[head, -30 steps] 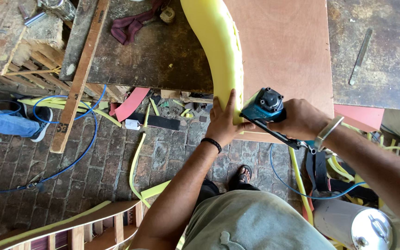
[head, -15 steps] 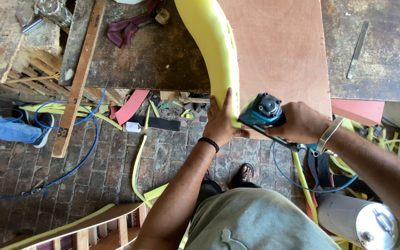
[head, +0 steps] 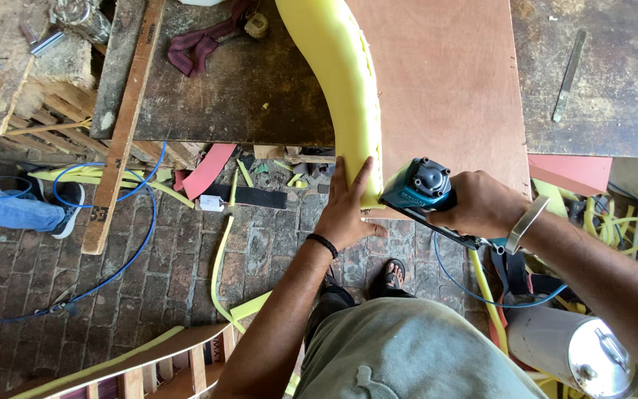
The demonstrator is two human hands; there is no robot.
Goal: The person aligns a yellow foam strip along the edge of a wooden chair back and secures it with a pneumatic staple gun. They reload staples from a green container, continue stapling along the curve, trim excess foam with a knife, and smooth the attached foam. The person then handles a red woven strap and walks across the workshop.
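Yellow foam strip [head: 348, 96] curves along the plywood panel [head: 444, 89] edge. We press it flat with left hand [head: 348, 210], fingers extended, while right hand [head: 481, 203], fully closed, grips the teal pneumatic stapler [head: 419, 188]. Keep its nose square against the foam end.

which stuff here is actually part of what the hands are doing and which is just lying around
In use:
- left hand pressed against the yellow foam strip
- right hand holding the teal stapler at the strip's end
- plywood panel under the strip
- blue hose trailing from the tool

Lying about:
- maroon rag
- metal file
- wooden plank
- foam offcuts on the brick floor
- metal canister
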